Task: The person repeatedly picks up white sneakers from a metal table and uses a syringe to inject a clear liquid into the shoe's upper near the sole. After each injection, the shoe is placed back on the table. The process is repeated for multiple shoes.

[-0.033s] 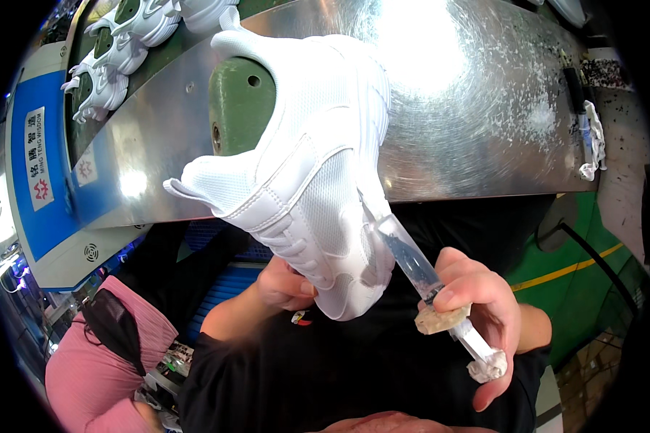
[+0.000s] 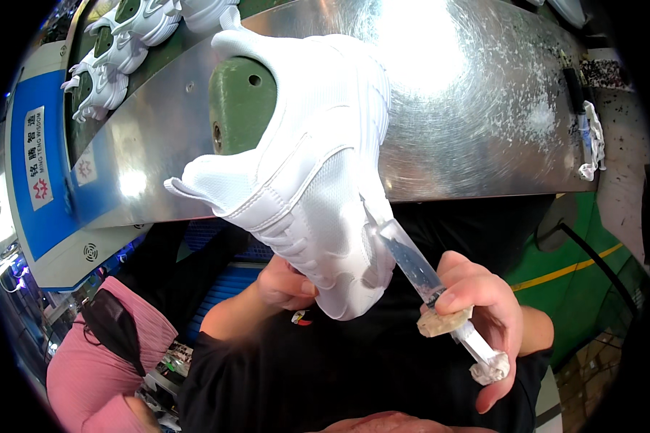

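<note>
A white sneaker point(image 2: 314, 184) with a green shoe last point(image 2: 243, 108) inside stands in front of me, its toe pointing down toward my body. My left hand point(image 2: 285, 285) is closed at the toe, its fingers partly hidden behind the shoe. Between the fingers and thumb of my right hand point(image 2: 480, 310) is a clear syringe point(image 2: 412, 260). Its barrel slants up and left, and its tip is at the seam between upper and sole near the forefoot. Tan wrapping surrounds the barrel's flange, and a whitish wad covers the plunger's end.
Behind the sneaker is a scratched metal table point(image 2: 477, 144) with white residue. Several white sneakers on lasts point(image 2: 108, 86) line the far left, by a blue panel point(image 2: 43, 166). A second syringe-like tool point(image 2: 586, 130) lies at the right edge. A person's pink sleeve point(image 2: 87, 361) shows lower left.
My right hand and the syringe have shifted very slightly right and down. The other person's forearm at lower left has moved a little. The sneaker stays nearly in place.
</note>
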Motion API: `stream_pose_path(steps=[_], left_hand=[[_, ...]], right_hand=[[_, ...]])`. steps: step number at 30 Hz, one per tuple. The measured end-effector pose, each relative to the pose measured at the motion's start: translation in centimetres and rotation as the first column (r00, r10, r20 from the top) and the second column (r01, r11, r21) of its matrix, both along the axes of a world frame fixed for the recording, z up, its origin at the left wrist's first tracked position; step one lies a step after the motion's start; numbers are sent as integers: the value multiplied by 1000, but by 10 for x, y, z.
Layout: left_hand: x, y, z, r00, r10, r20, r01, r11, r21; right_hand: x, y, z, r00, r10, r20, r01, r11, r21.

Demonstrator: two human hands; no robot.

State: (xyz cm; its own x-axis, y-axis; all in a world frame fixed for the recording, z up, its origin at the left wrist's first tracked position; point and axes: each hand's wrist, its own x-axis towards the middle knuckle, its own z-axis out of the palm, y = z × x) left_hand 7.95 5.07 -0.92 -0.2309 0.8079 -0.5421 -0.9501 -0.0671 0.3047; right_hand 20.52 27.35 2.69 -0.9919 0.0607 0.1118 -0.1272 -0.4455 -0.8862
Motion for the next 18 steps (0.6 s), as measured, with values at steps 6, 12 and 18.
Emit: stream_pose_path(steps=[6, 12, 18], left_hand=[[3, -3, -14, 993, -80, 83, 71, 992, 104], [3, 1, -28, 988, -155, 15, 147, 959, 241], [4, 17, -24, 938, -149, 313, 100, 981, 166]], right_hand=[[22, 9, 23, 991, 42, 129, -42, 999, -6], [34, 17, 39, 983, 79, 166, -88, 995, 51], [54, 32, 63, 966, 132, 221, -173, 969, 178]])
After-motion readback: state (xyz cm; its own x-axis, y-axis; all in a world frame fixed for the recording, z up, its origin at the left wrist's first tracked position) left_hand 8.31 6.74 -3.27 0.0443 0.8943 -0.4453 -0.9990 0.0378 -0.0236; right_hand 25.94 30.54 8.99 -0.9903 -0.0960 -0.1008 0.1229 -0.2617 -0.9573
